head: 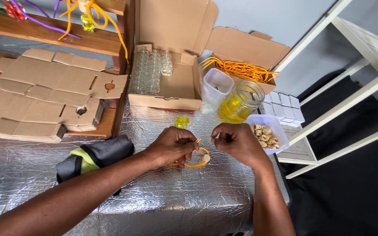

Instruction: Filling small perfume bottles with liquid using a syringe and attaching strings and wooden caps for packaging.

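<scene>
Head view
Cord: orange cord (194,164), thin and glossy, bent into 1 loop lying on the silver table cover (162,201) between the 2 hands; 1 pale wooden bead (206,157) sits on it.
Left hand: left hand (171,146), fingers curled, pinching the cord's upper end.
Right hand: right hand (238,142), fingers closed together just beside the cord's tip; whether it holds anything, cannot tell.
Bead tub: clear tub (281,133) of pale wooden beads, touching the right hand's far side.
Jar: glass jar (240,102) holding yellow liquid, behind the hands.
Bottle: small yellow bottle (181,122), near the left hand.
Box: open cardboard box (184,87) with clear glass bottles.
</scene>
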